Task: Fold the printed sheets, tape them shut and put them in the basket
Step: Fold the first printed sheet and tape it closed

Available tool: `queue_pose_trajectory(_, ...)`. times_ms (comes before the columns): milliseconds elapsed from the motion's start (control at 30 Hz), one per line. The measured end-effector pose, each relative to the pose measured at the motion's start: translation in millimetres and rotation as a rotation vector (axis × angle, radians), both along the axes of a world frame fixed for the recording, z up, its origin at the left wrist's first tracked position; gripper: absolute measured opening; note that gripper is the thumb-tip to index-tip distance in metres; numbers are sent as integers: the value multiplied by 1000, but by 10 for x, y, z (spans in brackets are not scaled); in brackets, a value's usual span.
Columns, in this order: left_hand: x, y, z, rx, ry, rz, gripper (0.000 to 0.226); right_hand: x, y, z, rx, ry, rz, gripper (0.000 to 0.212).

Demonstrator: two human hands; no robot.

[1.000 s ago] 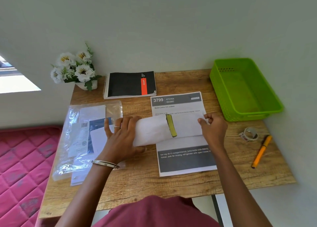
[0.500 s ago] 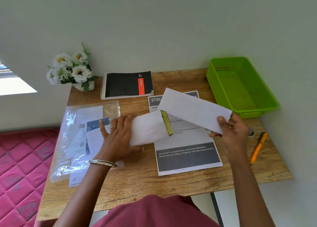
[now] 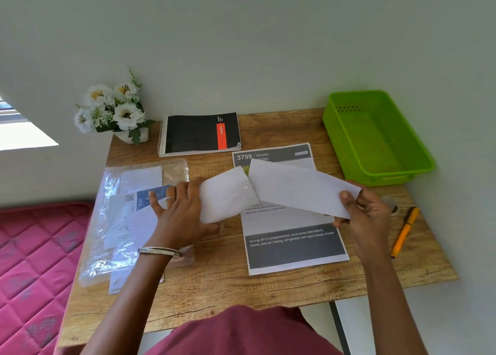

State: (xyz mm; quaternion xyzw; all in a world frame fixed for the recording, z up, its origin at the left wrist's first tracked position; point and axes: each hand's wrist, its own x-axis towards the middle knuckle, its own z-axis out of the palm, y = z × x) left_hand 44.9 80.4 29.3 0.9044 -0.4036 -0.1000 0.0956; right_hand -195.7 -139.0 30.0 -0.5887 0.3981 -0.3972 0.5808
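A folded white sheet (image 3: 298, 187) is held up over the table, bent in the middle where a strip of yellow-green tape peeks out. My left hand (image 3: 179, 212) grips its left part against the wood. My right hand (image 3: 365, 212) pinches its raised right end. Beneath it a flat printed sheet (image 3: 292, 244) headed "3799 KITCHEN" lies on the table. The green basket (image 3: 375, 137) stands at the back right with nothing in it. A tape roll (image 3: 392, 205) lies mostly hidden behind my right hand.
A clear plastic sleeve of papers (image 3: 126, 218) lies at the left. A black spiral notebook (image 3: 200, 133) and a pot of white flowers (image 3: 115, 110) sit at the back. An orange pen (image 3: 405, 231) lies near the right edge. A pink mattress (image 3: 35, 260) is left of the table.
My right hand lifted the right end of the folded sheet off the table and swung it right, so the sheet bends at the taped middle. The left hand stayed put.
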Motion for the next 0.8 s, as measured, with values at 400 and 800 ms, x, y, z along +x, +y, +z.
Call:
queue_pose_trajectory(400, -97, -41, -42, 0, -120, -155, 104, 110, -42, 76, -37, 77, 169, 25)
queue_pose_trajectory(800, -288, -161, -49, -56, -71, -198, 103, 488, 424, 5, -20, 56, 23, 16)
